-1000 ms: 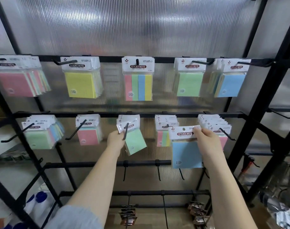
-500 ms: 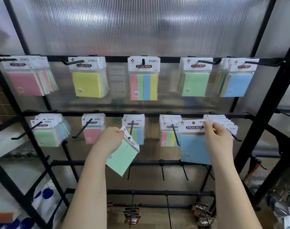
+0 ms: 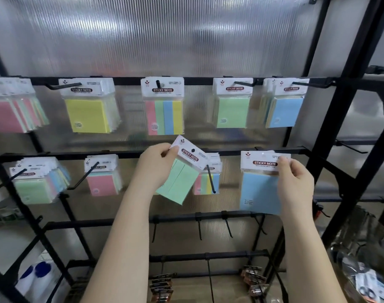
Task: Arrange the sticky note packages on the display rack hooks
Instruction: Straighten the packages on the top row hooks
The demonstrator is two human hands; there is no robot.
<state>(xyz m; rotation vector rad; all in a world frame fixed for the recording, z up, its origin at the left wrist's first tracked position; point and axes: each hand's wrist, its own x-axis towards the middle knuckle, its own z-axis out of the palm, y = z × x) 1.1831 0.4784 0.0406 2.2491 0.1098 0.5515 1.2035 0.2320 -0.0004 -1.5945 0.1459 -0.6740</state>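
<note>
My left hand [image 3: 156,162] pinches the white header of a green sticky note package [image 3: 180,182], held tilted in front of the middle rail, off any hook. My right hand [image 3: 294,182] grips the header corner of a blue sticky note package [image 3: 257,191] at the right end of the middle rail. Behind the green pack hangs a multicolour package [image 3: 208,182] on a black hook [image 3: 210,178]. The top rail carries yellow [image 3: 88,114], striped [image 3: 164,114], green [image 3: 232,110] and blue [image 3: 284,112] packs.
The black rack frame [image 3: 335,119] has slanted posts at right and left. Pink [image 3: 101,182] and mixed [image 3: 38,184] packs hang on the middle rail at left. The lower rail [image 3: 175,218] holds bare hooks. Small packs [image 3: 162,285] hang lower down, and blue-capped bottles [image 3: 38,272] sit at bottom left.
My left hand has taken the green package off its middle hook and raised it, turning its header upward. My right hand has shifted the blue package right toward the rail's end.
</note>
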